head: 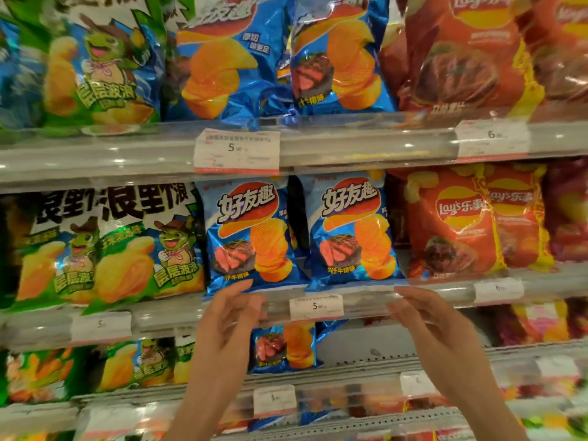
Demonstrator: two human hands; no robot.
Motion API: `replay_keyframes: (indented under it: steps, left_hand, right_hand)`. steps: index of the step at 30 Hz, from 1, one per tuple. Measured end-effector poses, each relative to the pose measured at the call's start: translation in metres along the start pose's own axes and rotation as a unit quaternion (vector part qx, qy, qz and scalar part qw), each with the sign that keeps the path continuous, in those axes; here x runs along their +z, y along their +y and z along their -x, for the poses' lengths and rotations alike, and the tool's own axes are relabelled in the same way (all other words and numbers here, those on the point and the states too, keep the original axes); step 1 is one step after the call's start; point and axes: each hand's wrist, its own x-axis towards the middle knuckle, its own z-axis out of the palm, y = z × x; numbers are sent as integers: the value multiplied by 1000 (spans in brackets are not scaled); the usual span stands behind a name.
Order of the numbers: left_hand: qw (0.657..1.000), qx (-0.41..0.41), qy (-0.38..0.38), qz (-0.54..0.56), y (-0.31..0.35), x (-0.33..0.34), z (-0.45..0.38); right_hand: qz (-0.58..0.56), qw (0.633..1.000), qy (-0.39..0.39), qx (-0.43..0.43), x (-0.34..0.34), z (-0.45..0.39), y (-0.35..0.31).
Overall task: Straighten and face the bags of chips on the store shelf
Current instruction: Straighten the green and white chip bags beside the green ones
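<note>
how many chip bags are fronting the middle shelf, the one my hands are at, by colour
green bags: 2
blue bags: 2
orange-red bags: 2
total: 6, all upright with fronts showing. A darker bag at the far right edge is too blurred to count.

The clear-fronted grey store shelf is viewed from close range by one head-worn camera, faced straight on and tilted slightly downward.

White price tags sit on the clear rails: one upper middle, one at the middle.
</note>
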Motion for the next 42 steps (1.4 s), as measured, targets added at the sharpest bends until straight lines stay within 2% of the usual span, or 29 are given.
replay_keyframes:
  steps: [4, 7, 10, 13, 16, 20, 24, 31, 33, 37, 39, 42]
  left_hand:
    - [1000, 9, -19, -2, -5, -42, -17]
    - [998, 44, -32, -21, 1, -60, -33]
    - [992, 106, -30, -57, 7, -57, -54]
    - [986, 148, -5, -75, 12, -42, -79]
    - [986, 137, 24, -95, 23, -27, -104]
    - [989, 109, 59, -84, 27, -14, -126]
    - [988, 97, 85, -80, 27, -2, -134]
    - [990, 89, 99, -37, 28, -2, -146]
    - [994, 76, 81, -16, 23, 0, -151]
    - [1000, -12, 26, -12, 9, 0, -152]
    - [1000, -15, 24, -8, 6, 0, -156]
    - [1000, -6, 22, -4, 8, 1, -158]
  right_hand:
    - [-12, 999, 47, 0, 34, 10, -22]
    - [-8, 997, 65, -32, 63, -1, -47]
    - [1, 995, 36, -93, 96, -25, -71]
    - [29, 993, -12, -115, 131, -58, -90]
    - [36, 991, -21, -125, 158, -88, -100]
    - [0, 998, -46, -43, 177, -109, -106]
    - [-41, 998, -37, -4, 182, -124, -98]
    - [-85, 995, 32, -44, 174, -131, -105]
    - [-82, 996, 13, -23, 173, -129, -109]
    - [-70, 993, -88, 39, 173, -118, -99]
    - [-61, 989, -115, 63, 176, -122, -92]
    - [-46, 990, -113, 65, 175, -124, -91]
